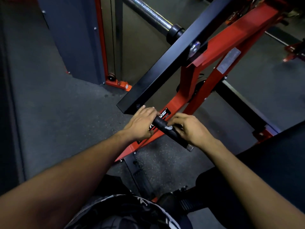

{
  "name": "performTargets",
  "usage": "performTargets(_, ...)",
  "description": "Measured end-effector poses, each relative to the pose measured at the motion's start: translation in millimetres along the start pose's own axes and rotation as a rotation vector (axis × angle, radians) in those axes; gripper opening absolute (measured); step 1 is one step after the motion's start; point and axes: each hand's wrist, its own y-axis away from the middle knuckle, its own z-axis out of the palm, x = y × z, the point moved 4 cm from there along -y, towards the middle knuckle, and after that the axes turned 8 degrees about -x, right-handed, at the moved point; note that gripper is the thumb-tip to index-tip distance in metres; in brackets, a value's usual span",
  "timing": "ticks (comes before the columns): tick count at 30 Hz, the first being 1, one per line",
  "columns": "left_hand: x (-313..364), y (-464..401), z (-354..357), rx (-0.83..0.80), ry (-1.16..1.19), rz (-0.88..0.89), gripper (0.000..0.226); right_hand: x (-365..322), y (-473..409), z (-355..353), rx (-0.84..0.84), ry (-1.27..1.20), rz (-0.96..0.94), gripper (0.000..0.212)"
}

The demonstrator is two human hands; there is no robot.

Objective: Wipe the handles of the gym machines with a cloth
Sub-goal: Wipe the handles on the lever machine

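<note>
Both hands are working one black handle (166,128): left hand (142,123) gripping its end, right hand (191,129) pinching a pale cloth scrap (168,128); rubbing along comes next.

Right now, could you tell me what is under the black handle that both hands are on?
Under the handle runs the red frame with its label, then dark floor. The hands cover part of that label.

The scene was dim, with the left side and lower right of the frame sunk in deep shadow. A highlight glinted along the chrome bar (148,13) at upper centre. Wide-angle distortion bent straight lines toward the edges. The upper right corner was soft and blurred; the centre stayed fairly sharp.
</note>
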Motion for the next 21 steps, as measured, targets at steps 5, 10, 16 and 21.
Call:
performTargets(5, -5, 10, -3, -0.024, 0.020, -0.004, 0.092, 10, 29, -14, -0.032, -0.090, 0.063, 0.020)
performTargets(10, 3, 14, 3, -0.029, 0.037, -0.089, 0.100, 7, -7, 1, -0.023, -0.052, 0.040, 0.017)
performTargets(16, -2, 7, -19, -0.055, 0.022, -0.089, 0.087, -3, -62, 12, -0.012, -0.063, 0.004, 0.017)
performTargets(21, -13, 10, -23, -0.071, 0.029, -0.146, 0.103, -4, -76, 17, 0.022, -0.106, 0.014, 0.021)
